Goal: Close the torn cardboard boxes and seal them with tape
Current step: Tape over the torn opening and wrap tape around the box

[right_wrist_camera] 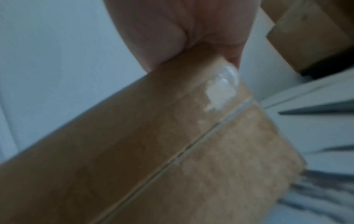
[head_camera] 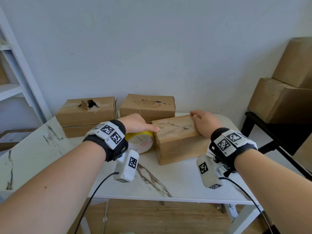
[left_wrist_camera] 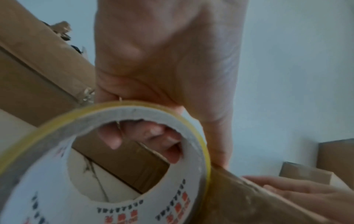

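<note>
On the white marble table [head_camera: 170,181] the nearest cardboard box [head_camera: 179,146] lies askew, a clear strip of tape running along its scuffed top. My left hand [head_camera: 137,124] grips the yellow tape roll [head_camera: 141,143] at the box's left end. In the left wrist view its fingers [left_wrist_camera: 153,136] curl through the roll's [left_wrist_camera: 38,189] core and the thumb reaches the box edge [left_wrist_camera: 239,201]. My right hand [head_camera: 205,123] lies flat on the box's right end with straight fingers, and shows as the right hand [left_wrist_camera: 298,192] on the lid too. The right wrist view is blurred: palm [right_wrist_camera: 182,30] on cardboard [right_wrist_camera: 134,151].
Two more boxes stand against the wall: the left one [head_camera: 81,119] with a ragged hole in its top, the middle one [head_camera: 146,107] with a torn lid. Larger boxes [head_camera: 278,98] are stacked on a black stand [head_camera: 263,127] at right. White shelving [head_camera: 13,73] is at left.
</note>
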